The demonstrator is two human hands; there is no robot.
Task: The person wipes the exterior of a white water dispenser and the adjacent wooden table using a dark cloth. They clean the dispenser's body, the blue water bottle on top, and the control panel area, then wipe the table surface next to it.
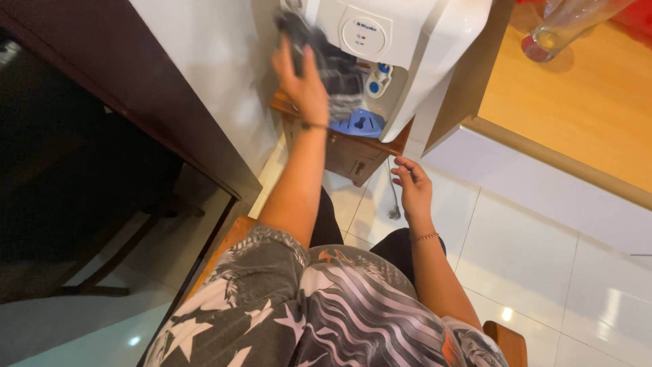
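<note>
1. Dark grey cloth [333, 64] is bunched against the front of a white water dispenser [407, 41], just above its blue drip tray [360, 124].
2. Left hand [303, 85] is raised with its fingers closed on the cloth, pressing it to the dispenser's face.
3. Right hand [413, 187] hangs lower with its fingers loosely spread, holding nothing, near the small wooden cabinet [353, 158] under the dispenser.
4. A grey cord [394, 197] dangles beside the cabinet over the white tiled floor [530, 272].
5. At upper right, a clear glass bottle [564, 27] lies on a wooden counter [584, 102].
</note>
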